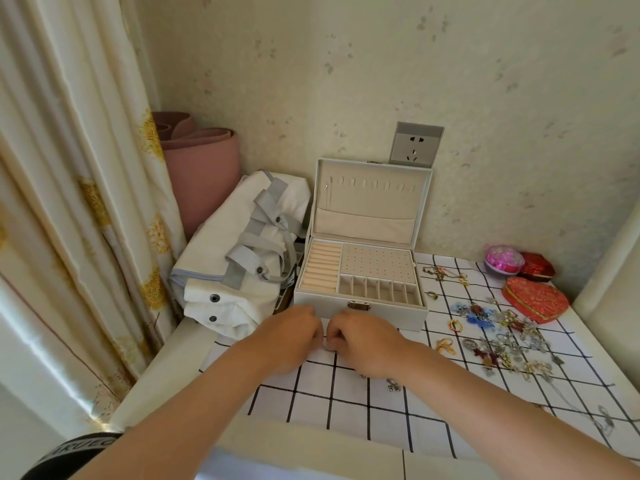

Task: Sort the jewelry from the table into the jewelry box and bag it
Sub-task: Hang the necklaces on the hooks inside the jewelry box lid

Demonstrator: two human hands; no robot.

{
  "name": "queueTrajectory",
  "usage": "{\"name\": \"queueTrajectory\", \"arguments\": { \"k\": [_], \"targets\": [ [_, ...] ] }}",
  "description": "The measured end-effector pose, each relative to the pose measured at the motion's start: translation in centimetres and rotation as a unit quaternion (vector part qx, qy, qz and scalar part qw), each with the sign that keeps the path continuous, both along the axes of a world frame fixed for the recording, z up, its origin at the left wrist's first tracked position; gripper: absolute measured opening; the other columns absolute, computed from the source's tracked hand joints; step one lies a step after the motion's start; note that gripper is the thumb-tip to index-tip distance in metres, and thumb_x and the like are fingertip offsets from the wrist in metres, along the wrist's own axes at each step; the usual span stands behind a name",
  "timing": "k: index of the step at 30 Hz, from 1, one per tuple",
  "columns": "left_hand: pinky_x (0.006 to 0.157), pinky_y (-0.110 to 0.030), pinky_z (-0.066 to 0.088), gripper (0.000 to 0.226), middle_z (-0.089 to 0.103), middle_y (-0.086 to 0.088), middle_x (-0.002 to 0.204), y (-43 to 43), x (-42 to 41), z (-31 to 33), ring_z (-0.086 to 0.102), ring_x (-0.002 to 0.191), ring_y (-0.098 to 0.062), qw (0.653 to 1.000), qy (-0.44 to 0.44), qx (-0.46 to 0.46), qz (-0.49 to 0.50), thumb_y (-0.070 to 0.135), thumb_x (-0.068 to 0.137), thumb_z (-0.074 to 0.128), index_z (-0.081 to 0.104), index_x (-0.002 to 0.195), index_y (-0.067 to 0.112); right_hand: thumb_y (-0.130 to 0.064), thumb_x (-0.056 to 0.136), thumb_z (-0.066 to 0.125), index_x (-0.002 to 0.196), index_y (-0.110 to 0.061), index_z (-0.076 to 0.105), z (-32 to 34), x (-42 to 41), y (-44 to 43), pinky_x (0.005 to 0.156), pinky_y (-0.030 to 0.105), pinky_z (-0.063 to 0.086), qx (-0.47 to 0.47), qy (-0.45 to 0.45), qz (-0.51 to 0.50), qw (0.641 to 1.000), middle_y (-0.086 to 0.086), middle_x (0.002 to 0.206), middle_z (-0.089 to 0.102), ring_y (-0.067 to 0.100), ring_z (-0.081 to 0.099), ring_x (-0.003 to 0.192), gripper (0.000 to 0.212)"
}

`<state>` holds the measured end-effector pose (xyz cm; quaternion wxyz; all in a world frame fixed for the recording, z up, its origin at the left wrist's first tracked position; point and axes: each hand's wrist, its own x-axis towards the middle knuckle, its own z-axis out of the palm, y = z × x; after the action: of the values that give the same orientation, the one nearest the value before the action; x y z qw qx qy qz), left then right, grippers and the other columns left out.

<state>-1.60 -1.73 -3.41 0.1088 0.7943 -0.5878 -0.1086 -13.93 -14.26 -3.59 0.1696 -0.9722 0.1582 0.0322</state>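
Observation:
A white jewelry box (360,306) stands open on the checked tablecloth (346,403), lid up against the wall, its ring rolls and small compartments bare. Loose jewelry (498,341) lies scattered to its right. A white bag with grey straps (239,251) lies left of the box. My left hand (294,336) and my right hand (363,341) meet just in front of the box, fingers curled together over a small item that is mostly hidden between them. A small silver piece (393,385) lies beside my right wrist.
A red heart-shaped box (535,299), a small red box (536,270) and a pink round case (502,259) stand at the far right. A rolled pink mat (201,174) leans behind the bag. A curtain (69,202) hangs left. A wall socket (415,143) sits above the box.

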Motion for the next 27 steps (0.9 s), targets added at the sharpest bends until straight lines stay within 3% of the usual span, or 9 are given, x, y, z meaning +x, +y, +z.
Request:
{"name": "queueTrajectory", "arguments": {
  "k": [4,6,9,12,17,20,25,27],
  "targets": [
    [0.071,-0.025,0.045,0.018,0.057,0.008,0.084,0.1,0.7,1.2,0.054,0.076,-0.008,0.983,0.165,-0.056,0.052,0.022,0.1,0.05,0.057,0.083,0.025,-0.032,0.098,0.059,0.114,-0.031,0.063,1.4,0.0,-0.4,0.09,0.028,0.046,0.124,-0.047,-0.023,0.991,-0.013,0.115,0.062,0.004,0.057,0.103,0.017],
    [0.068,-0.026,0.044,0.019,0.062,0.009,0.081,0.3,1.0,1.6,0.052,0.072,-0.007,0.97,0.223,-0.076,0.068,0.021,0.1,0.05,0.055,0.083,0.026,-0.033,0.096,0.063,0.102,-0.03,0.072,2.1,0.2,-0.5,0.084,0.023,0.045,0.193,-0.064,-0.039,0.978,-0.014,0.104,0.068,-0.006,0.058,0.086,0.01],
    [0.066,-0.029,0.045,0.016,0.068,0.006,0.079,0.3,1.0,2.5,0.052,0.071,-0.013,0.947,0.293,-0.102,0.089,0.018,0.101,0.047,0.056,0.087,0.021,-0.032,0.094,0.067,0.088,-0.03,0.075,3.2,0.4,-0.6,0.075,0.024,0.048,0.26,-0.086,-0.076,0.959,-0.004,0.084,0.072,0.001,0.059,0.071,0.011],
    [0.06,-0.018,0.039,0.018,0.056,0.005,0.077,0.2,1.1,3.2,0.048,0.07,-0.009,0.942,0.299,-0.116,0.097,0.021,0.101,0.048,0.056,0.085,0.022,-0.032,0.095,0.064,0.097,-0.022,0.075,3.8,0.2,-0.8,0.075,0.022,0.05,0.319,-0.087,-0.093,0.939,-0.006,0.096,0.075,0.003,0.064,0.082,0.015],
    [0.077,-0.024,0.05,0.019,0.067,-0.001,0.091,0.3,1.5,4.1,0.063,0.084,-0.006,0.895,0.416,-0.131,0.092,0.015,0.102,0.045,0.058,0.089,0.015,-0.032,0.095,0.064,0.101,-0.016,0.074,4.6,0.1,-0.9,0.083,0.032,0.053,0.416,-0.092,-0.1,0.899,-0.003,0.102,0.076,0.012,0.069,0.089,0.02],
    [0.075,-0.025,0.049,0.021,0.067,0.0,0.083,0.4,1.6,4.8,0.063,0.078,-0.006,0.869,0.468,-0.14,0.077,0.012,0.103,0.044,0.058,0.087,0.012,-0.033,0.098,0.059,0.102,-0.014,0.073,4.7,0.1,-1.1,0.087,0.036,0.051,0.469,-0.09,-0.095,0.873,0.001,0.102,0.076,0.016,0.068,0.09,0.024],
    [0.068,-0.024,0.044,0.03,0.056,0.001,0.072,0.5,1.6,5.3,0.05,0.066,-0.01,0.867,0.48,-0.125,0.044,0.015,0.102,0.046,0.058,0.075,0.017,-0.027,0.098,0.059,0.103,-0.01,0.071,4.6,0.2,-1.4,0.086,0.037,0.048,0.481,-0.081,-0.074,0.87,0.002,0.093,0.073,0.019,0.066,0.088,0.022],
    [0.064,-0.022,0.042,0.028,0.052,0.002,0.07,0.5,1.6,5.4,0.046,0.063,-0.011,0.848,0.514,-0.124,0.039,0.014,0.102,0.045,0.054,0.076,0.018,-0.024,0.098,0.053,0.091,-0.009,0.065,4.8,0.2,-1.3,0.083,0.037,0.047,0.517,-0.077,-0.068,0.85,0.006,0.089,0.07,0.023,0.063,0.087,0.021]
  ]
}}
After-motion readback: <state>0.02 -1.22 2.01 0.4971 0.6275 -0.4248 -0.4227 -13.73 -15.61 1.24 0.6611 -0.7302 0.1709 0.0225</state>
